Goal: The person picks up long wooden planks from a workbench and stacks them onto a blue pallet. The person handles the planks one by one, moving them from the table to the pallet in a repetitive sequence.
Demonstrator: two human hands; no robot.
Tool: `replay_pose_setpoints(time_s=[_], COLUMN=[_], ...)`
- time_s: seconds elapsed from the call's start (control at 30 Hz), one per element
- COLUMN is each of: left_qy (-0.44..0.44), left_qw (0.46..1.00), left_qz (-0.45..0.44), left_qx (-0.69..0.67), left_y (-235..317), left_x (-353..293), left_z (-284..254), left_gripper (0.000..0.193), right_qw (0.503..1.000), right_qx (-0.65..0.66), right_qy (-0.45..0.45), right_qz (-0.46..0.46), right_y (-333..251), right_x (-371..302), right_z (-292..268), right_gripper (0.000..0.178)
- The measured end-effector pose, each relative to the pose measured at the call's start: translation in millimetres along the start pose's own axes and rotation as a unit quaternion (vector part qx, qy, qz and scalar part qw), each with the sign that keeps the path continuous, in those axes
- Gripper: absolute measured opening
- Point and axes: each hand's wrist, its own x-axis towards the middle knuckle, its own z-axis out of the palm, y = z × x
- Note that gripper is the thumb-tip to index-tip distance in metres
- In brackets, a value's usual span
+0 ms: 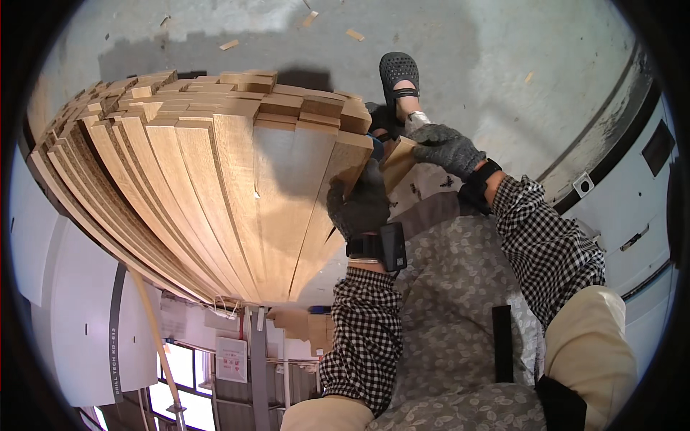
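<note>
A big stack of light-brown wooden planks (230, 165) fills the left and middle. At its right edge my left hand (361, 201), in a dark grey glove, is closed round the side of an outer plank (339, 167). The thumb lies on the plank's face, and part of the fingers is hidden. Just to the right, my right hand (449, 149), gloved as well, grips the end of a short-looking wooden board (399, 164). That board stands tilted beside the stack, apart from it at the top. Its lower part is out of sight behind my left hand.
Wood chips (354, 34) lie scattered on the grey floor (503, 65) beyond the stack. A foot in a dark clog (399, 72) stands close past my right hand. White machine panels (625, 208) run along the right. A patterned apron (460, 309) hangs in front of me.
</note>
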Motion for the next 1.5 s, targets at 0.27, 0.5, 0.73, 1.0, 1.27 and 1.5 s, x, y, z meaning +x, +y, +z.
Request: replay_pose_setpoints(time_s=[0.27, 0.5, 0.73, 1.0, 1.27, 1.5], left_qy=[-0.097, -0.192, -0.153, 0.067, 0.023, -0.019], left_qw=[0.711, 0.744, 0.102, 0.343, 0.333, 0.424], left_qz=[0.291, 0.229, 0.271, 0.273, 0.336, 0.287], left_qx=[0.633, 0.598, 0.945, 0.896, 0.881, 0.859], left_y=[6, 8, 19, -19, 1, 0], left_x=[30, 14, 9, -1, 19, -6], left_z=[-49, -23, -10, 28, 3, 8], left_gripper=[0.042, 0.032, 0.034, 0.062, 0.055, 0.048], right_qw=[0.989, 0.987, 0.945, 0.999, 0.987, 0.975], right_qx=[-0.052, -0.057, 0.263, 0.001, 0.141, -0.128], right_qy=[-0.055, 0.04, 0.094, 0.023, -0.028, -0.18], right_qz=[-0.125, -0.145, -0.172, 0.026, -0.065, -0.032], right_y=[4, 2, 37, 3, 34, 5], right_x=[20, -9, -1, -4, 26, 52], right_z=[8, 30, 59, 17, 35, 15], right_gripper=[0.036, 0.033, 0.024, 0.037, 0.035, 0.038])
